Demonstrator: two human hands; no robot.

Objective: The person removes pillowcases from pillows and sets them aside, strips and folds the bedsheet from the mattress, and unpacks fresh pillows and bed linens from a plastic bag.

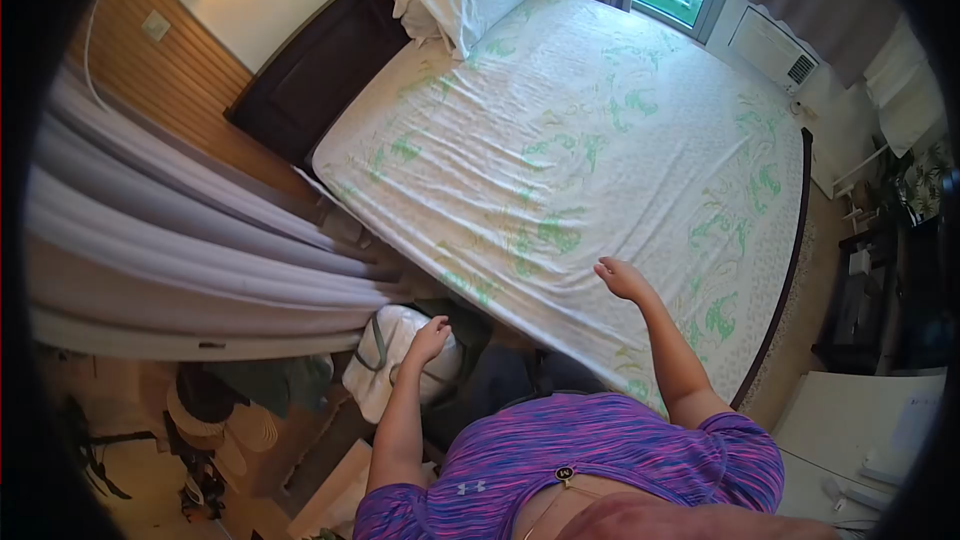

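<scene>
My right hand [622,281] is above the near part of a bed sheet [640,180], white with green leafy patterns. Its fingers point left, loosely bent, with nothing visible in them; whether they touch the cloth I cannot tell. Creases run across the sheet around it. My left hand [430,338] is beside the bed, over a white bag-like bundle [374,395] with a dark green strap [372,345]. Its fingers are slightly curled and apart, and it appears to hold nothing. The sheet covers a large mattress, wrinkled along its near side.
White pillows [480,0] lie against the dark headboard [300,90]. A pale curtain [200,230] hangs close on the left. Hats [200,405] and other belongings crowd the lower left. A white cabinet [850,415] stands at the lower right, with a dark bed edge [790,270] nearby.
</scene>
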